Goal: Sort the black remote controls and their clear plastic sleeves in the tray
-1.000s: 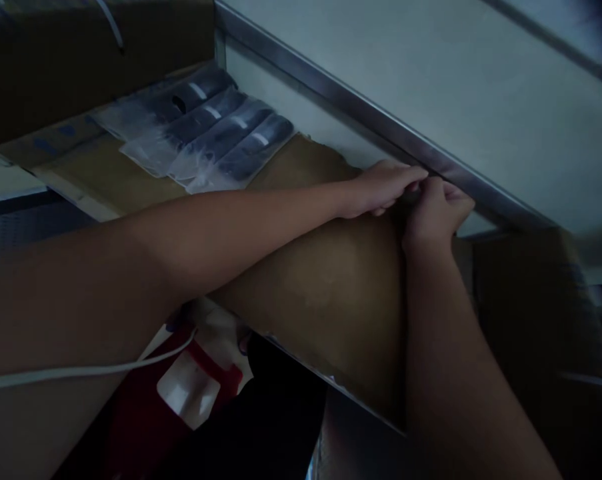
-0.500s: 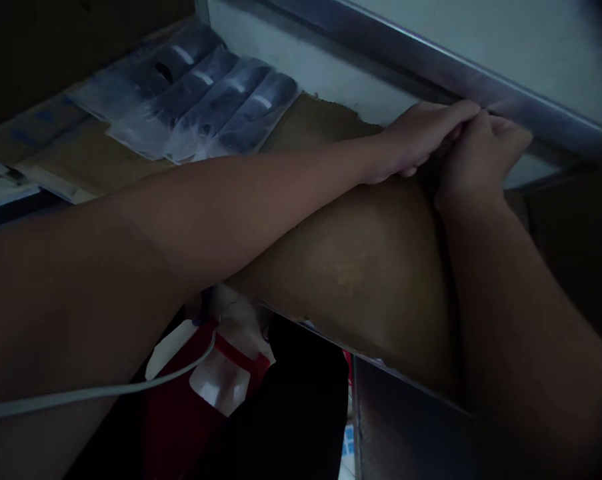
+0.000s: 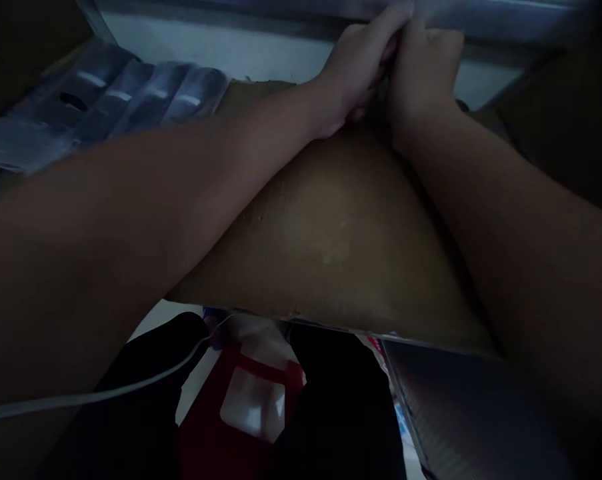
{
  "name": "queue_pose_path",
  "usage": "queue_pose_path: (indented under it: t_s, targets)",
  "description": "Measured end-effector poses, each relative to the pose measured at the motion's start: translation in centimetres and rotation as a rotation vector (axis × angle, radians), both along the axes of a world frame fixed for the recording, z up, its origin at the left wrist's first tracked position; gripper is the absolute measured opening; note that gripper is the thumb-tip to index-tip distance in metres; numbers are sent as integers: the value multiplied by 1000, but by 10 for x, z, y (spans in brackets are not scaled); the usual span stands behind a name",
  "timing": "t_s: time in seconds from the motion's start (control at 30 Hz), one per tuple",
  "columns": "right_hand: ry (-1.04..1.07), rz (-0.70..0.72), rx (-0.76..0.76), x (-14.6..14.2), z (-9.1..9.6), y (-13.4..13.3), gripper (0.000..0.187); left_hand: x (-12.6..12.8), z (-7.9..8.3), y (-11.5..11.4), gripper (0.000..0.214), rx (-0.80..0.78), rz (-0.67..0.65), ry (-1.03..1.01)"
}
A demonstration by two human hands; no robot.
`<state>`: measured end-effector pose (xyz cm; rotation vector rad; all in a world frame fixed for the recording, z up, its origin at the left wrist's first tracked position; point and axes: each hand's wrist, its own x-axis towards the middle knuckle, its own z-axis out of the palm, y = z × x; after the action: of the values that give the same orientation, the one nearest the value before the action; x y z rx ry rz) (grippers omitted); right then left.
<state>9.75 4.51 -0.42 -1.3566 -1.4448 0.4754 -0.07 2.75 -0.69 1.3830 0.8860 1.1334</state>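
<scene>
cardboard (image 3: 325,233): brown, spread below both forearms, far edge near the pale panel (image 3: 205,47), near edge above the dark-clad legs (image 3: 345,393).
left hand (image 3: 358,63): fingers curled narrow, tips up by the metal rail (image 3: 261,10); cannot tell what, if anything, is pinched.
right hand (image 3: 425,73): just beside the left, tips meeting or nearly so; also curled narrow, inside hidden.
bags (image 3: 115,100): about four, clear with dark contents, side by side left of the cardboard's far part.
cord (image 3: 105,395): pale, crosses low over the left forearm.
technique: looks like fine fingertip work; small motions, steady wrists, one hand bracing the other should serve best.
sightline: dim light, and the hands mask their own work point; dropping one wrist slightly would help.
caution: leaning hard could bow the cardboard; elbows best clear of bags and cord.
</scene>
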Motion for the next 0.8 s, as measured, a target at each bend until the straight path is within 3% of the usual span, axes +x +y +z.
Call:
queue_pose_path:
  t_s: [0.3, 0.4, 0.8]
  targets:
    - [-84, 2, 49, 1, -6, 6, 40, -1, -3, 9, 41, 108, 27, 17]
    - [-122, -23, 45, 1, -6, 5, 47, -4, -1, 7, 40, 59, 19, -26]
    - [-127, -35, 76, 0, -10, -10, 44, -2, -4, 6, 45, -60, 104, -155]
